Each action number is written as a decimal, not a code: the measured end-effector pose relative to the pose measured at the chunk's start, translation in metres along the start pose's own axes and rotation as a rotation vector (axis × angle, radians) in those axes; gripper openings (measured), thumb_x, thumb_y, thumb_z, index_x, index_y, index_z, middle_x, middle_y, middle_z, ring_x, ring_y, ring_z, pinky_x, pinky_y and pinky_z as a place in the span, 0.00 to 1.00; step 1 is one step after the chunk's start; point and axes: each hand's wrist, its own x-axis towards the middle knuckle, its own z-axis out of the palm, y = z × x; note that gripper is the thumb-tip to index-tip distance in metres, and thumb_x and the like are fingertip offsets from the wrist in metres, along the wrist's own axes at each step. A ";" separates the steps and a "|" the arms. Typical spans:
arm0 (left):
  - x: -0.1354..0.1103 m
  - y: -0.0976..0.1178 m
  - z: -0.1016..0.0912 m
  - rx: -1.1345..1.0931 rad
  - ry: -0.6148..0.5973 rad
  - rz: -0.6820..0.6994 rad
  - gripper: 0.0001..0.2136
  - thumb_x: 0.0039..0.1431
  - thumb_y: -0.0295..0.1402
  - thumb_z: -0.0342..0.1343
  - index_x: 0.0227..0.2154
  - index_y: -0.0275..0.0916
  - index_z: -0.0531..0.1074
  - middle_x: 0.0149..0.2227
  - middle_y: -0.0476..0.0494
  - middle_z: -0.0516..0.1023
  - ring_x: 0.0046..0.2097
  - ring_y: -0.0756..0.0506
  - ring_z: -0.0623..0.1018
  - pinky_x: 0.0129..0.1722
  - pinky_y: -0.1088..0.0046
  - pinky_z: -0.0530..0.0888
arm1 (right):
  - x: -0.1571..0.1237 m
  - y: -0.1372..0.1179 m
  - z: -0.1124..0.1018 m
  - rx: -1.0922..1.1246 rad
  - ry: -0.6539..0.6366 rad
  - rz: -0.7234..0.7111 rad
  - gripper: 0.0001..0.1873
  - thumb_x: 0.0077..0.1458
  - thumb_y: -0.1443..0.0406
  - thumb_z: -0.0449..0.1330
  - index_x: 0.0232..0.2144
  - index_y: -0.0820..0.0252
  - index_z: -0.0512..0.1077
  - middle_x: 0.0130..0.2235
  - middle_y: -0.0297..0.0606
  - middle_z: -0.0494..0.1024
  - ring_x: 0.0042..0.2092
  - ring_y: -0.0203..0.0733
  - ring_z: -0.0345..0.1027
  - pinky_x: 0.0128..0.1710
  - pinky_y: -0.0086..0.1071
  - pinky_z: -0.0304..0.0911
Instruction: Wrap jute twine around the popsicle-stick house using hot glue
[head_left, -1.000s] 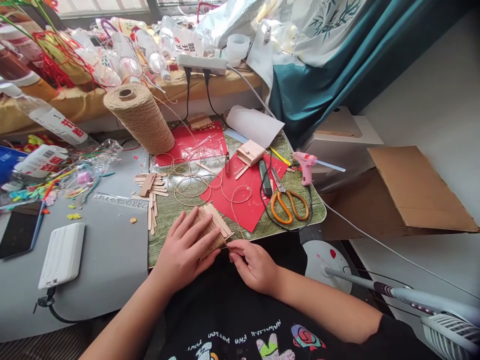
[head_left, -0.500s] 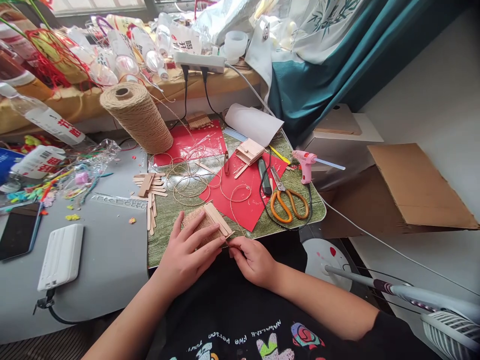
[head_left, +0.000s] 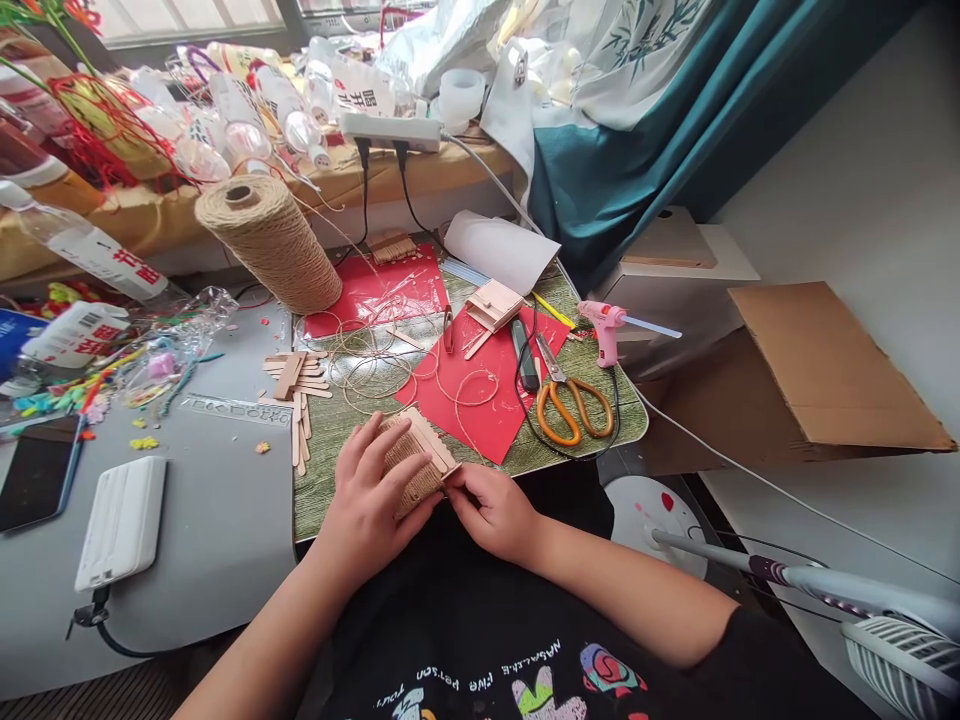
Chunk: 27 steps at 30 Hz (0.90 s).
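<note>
Wood-and-twine panel (head_left: 422, 486): flat, ridged wrapping beside smooth bare sticks, at the surface's (head_left: 322, 500) near edge.
Left hand (head_left: 371, 500): fingers spread across the panel.
Right hand (head_left: 491, 512): pinching at the panel's right corner, fingertips partly hidden.
Twine spool (head_left: 274, 250): fibrous cylinder, tilted.
Room: green wood grain between panel and stick pile (head_left: 311, 376); scissors (head_left: 559, 376) near the right edge.

Green table (head_left: 319, 500), grey table (head_left: 217, 540) to its left.
Green: red sheets (head_left: 499, 420), far and middle; twine (head_left: 375, 355) in loops; scissors (head_left: 556, 373) right. Grey: phone (head_left: 37, 468) left, power bank (head_left: 120, 522) near. Sticks (head_left: 311, 378) straddle both.
</note>
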 end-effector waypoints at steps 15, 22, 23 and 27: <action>0.009 -0.005 -0.013 -0.544 0.064 -0.551 0.24 0.69 0.48 0.58 0.65 0.50 0.71 0.70 0.43 0.69 0.71 0.35 0.67 0.72 0.50 0.63 | 0.021 -0.018 -0.008 -0.097 0.201 -0.308 0.16 0.70 0.71 0.58 0.57 0.56 0.74 0.42 0.43 0.84 0.42 0.44 0.79 0.45 0.38 0.78; 0.000 -0.013 0.002 -0.908 0.109 -0.863 0.28 0.66 0.53 0.60 0.63 0.45 0.74 0.66 0.40 0.75 0.68 0.33 0.72 0.67 0.54 0.70 | 0.016 -0.024 -0.015 -0.183 0.186 -0.318 0.25 0.67 0.75 0.58 0.63 0.56 0.72 0.42 0.45 0.81 0.42 0.46 0.77 0.43 0.40 0.78; -0.001 -0.015 0.005 -0.917 0.133 -0.882 0.28 0.65 0.53 0.61 0.63 0.45 0.74 0.66 0.40 0.75 0.68 0.33 0.72 0.67 0.55 0.71 | 0.015 -0.024 -0.015 -0.201 0.170 -0.312 0.24 0.67 0.75 0.58 0.62 0.56 0.72 0.41 0.44 0.81 0.40 0.45 0.77 0.42 0.39 0.78; -0.002 -0.024 0.010 -0.847 0.149 -0.870 0.25 0.69 0.53 0.55 0.59 0.43 0.76 0.63 0.40 0.78 0.65 0.35 0.75 0.65 0.57 0.72 | 0.013 -0.019 -0.012 -0.242 0.144 -0.292 0.20 0.68 0.74 0.58 0.59 0.57 0.74 0.39 0.43 0.80 0.38 0.44 0.75 0.40 0.38 0.76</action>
